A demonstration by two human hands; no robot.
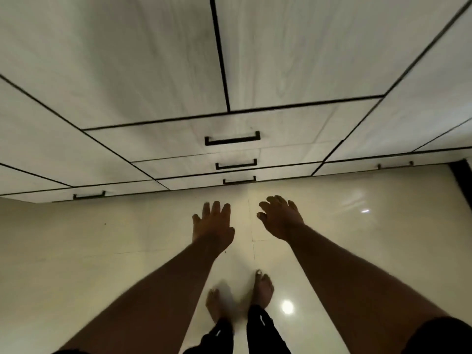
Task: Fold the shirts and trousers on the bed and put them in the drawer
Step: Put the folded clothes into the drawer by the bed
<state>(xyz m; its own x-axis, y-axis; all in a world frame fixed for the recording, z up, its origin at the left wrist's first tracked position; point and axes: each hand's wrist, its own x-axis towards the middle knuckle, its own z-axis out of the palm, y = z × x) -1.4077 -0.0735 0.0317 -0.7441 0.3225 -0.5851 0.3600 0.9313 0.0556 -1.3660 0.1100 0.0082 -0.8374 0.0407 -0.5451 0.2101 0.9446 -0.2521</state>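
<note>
hands [246, 222] empty before closed drawers [232, 140]

Glossy pale tiled floor [102, 238], crossed by thin grout lines and marked with bright light reflections, bearing two bare feet [263, 290] near the lower centre, with a white wardrobe [153, 72] of black-handled drawers [178, 141] standing along its far edge.

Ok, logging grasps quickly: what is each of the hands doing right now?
Left hand: open, fingers spread, holding nothing.
Right hand: open, fingers loosely bent, holding nothing.
</note>
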